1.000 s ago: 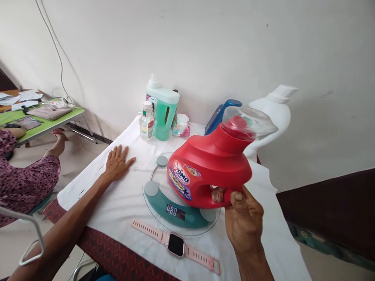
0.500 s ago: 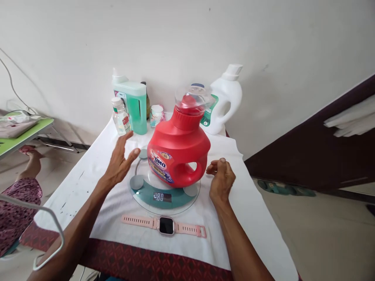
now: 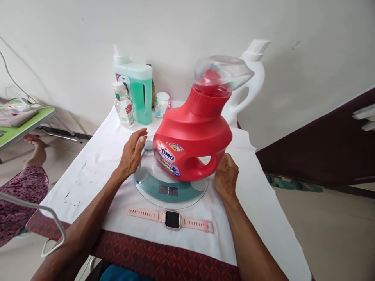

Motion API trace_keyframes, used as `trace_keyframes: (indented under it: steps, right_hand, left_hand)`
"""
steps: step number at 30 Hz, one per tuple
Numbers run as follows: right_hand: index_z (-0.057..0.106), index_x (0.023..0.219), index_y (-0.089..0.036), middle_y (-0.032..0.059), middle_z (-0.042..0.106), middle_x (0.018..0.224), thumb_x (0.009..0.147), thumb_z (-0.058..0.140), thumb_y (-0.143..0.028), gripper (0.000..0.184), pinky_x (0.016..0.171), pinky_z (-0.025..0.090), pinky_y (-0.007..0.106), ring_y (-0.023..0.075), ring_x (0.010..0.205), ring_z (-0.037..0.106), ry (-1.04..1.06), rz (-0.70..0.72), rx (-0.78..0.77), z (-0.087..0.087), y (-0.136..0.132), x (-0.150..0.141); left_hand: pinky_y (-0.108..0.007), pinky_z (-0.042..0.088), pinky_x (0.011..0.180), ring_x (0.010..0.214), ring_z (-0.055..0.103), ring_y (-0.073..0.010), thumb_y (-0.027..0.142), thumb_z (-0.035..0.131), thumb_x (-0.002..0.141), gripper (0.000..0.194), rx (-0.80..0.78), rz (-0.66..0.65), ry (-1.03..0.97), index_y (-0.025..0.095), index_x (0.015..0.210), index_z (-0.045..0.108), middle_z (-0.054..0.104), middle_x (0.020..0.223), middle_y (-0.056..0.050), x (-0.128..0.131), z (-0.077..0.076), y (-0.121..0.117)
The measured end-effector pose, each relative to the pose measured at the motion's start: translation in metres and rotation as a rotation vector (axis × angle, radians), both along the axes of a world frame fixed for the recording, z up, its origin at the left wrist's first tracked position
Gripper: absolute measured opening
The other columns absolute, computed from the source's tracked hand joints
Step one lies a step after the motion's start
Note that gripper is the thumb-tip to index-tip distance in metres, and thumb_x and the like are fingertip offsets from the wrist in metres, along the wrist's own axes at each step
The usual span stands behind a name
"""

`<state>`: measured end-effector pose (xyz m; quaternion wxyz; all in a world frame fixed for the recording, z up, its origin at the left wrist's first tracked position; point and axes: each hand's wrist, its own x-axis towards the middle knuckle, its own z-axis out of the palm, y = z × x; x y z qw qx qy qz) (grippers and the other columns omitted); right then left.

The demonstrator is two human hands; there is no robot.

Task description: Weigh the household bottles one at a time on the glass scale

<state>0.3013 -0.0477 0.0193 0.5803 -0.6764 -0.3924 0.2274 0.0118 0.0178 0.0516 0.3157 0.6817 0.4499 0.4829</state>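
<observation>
A red OMO detergent jug [image 3: 193, 146] with a clear cap stands on a round glass scale [image 3: 171, 191] with a teal base. My left hand [image 3: 132, 154] rests by the jug's left side, fingers loosely curved and apart, touching the scale's rim. Against the jug's handle side sits my right hand [image 3: 226, 175], fingers curled towards the handle; whether it grips is hidden. A pink smartwatch [image 3: 171, 218] lies flat in front of the scale.
A green liquid bottle [image 3: 136, 91], a small clear bottle [image 3: 123, 105], a small jar [image 3: 162, 104] and a white jug [image 3: 249, 86] stand at the back by the wall. Another person's leg [image 3: 22, 191] is at left, near a green table [image 3: 20, 125].
The jug went from my right hand onto the scale. Both hands then closed in on its sides. The scale's display changed.
</observation>
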Motion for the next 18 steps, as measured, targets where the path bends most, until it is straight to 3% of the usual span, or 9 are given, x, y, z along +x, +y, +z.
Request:
trace_keyframes:
  steps: [4,8,11,13,16,18]
  right_hand:
    - [0.057,0.077,-0.021,-0.0027,0.055,0.068,0.086,0.061,-0.075,0.055,0.064,0.045,0.030,0.0144,0.065,0.054,0.114,-0.031,0.123,0.011,-0.003,-0.003]
    - [0.064,0.085,-0.023,0.0011,0.061,0.080,0.081,0.060,-0.082,0.060,0.065,0.049,0.032,0.0179,0.074,0.060,0.232,0.112,0.322,0.054,-0.011,-0.022]
    - [0.064,0.078,-0.023,0.0021,0.061,0.075,0.077,0.070,-0.077,0.055,0.062,0.050,0.035,0.0209,0.072,0.061,0.164,0.281,0.269,0.082,-0.017,-0.036]
    - [0.062,0.071,-0.022,0.0017,0.059,0.067,0.074,0.078,-0.071,0.051,0.058,0.050,0.036,0.0214,0.066,0.060,0.128,0.350,0.166,0.090,-0.019,-0.039]
    - [0.060,0.064,-0.022,0.0006,0.056,0.058,0.067,0.089,-0.060,0.048,0.051,0.047,0.035,0.0192,0.056,0.055,0.125,0.378,0.074,0.090,-0.016,-0.039]
    - [0.056,0.058,-0.022,-0.0025,0.049,0.051,0.060,0.095,-0.049,0.047,0.045,0.041,0.033,0.0150,0.048,0.047,0.152,0.323,0.113,0.085,-0.012,-0.042]
  left_hand:
    - [-0.042,0.060,0.087,0.103,0.073,-0.0278,0.078,0.027,0.101,0.077,-0.117,0.156,-0.035,0.014,0.117,0.068,0.072,0.120,-0.017,-0.017,-0.019,0.022]
    - [-0.039,0.060,0.079,0.089,0.074,-0.0258,0.082,0.032,0.097,0.075,-0.149,0.159,-0.003,0.017,0.100,0.069,0.075,0.104,-0.014,-0.020,-0.032,0.025]
    - [-0.037,0.060,0.080,0.092,0.073,-0.0250,0.074,0.038,0.100,0.063,-0.116,0.171,0.022,0.020,0.098,0.071,0.077,0.102,-0.010,-0.018,-0.022,0.021]
    - [-0.036,0.059,0.082,0.095,0.072,-0.0240,0.066,0.036,0.103,0.057,-0.098,0.206,0.045,0.022,0.102,0.071,0.077,0.105,-0.008,-0.024,-0.009,0.017]
    - [-0.037,0.057,0.087,0.097,0.070,-0.0238,0.058,0.041,0.104,0.047,-0.093,0.284,0.105,0.022,0.105,0.071,0.075,0.109,-0.007,-0.047,0.005,0.012]
    - [-0.040,0.055,0.089,0.095,0.069,-0.0251,0.053,0.048,0.101,0.039,-0.114,0.346,0.163,0.022,0.102,0.071,0.074,0.108,-0.008,-0.068,0.003,0.006]
